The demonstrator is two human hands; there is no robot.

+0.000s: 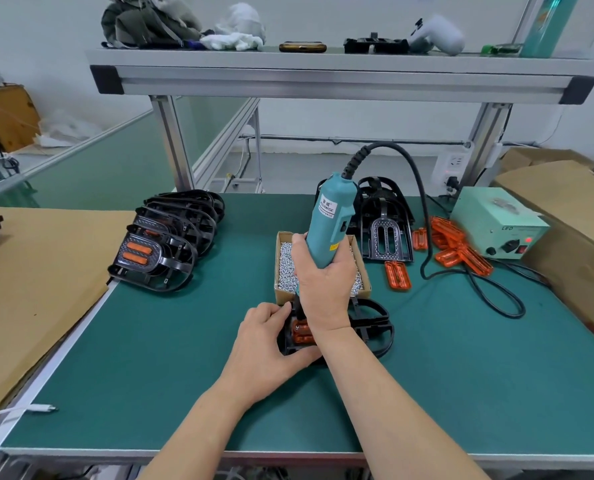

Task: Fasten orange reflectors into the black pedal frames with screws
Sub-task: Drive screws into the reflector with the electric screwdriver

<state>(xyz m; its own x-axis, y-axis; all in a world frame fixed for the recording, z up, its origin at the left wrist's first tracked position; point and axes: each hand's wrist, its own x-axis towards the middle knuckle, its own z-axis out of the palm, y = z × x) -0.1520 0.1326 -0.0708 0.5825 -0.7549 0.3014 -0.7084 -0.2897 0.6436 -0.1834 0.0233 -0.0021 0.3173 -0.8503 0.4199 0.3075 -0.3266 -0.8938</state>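
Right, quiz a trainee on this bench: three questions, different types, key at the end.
1. True or false: the right hand grips the teal screwdriver with its cord end up.
2. The loose orange reflectors lie on which side of the screw box? A left; B right; C in front.
3. Fill in: the left hand holds the black ___.
Key: 1 true; 2 B; 3 pedal frame.
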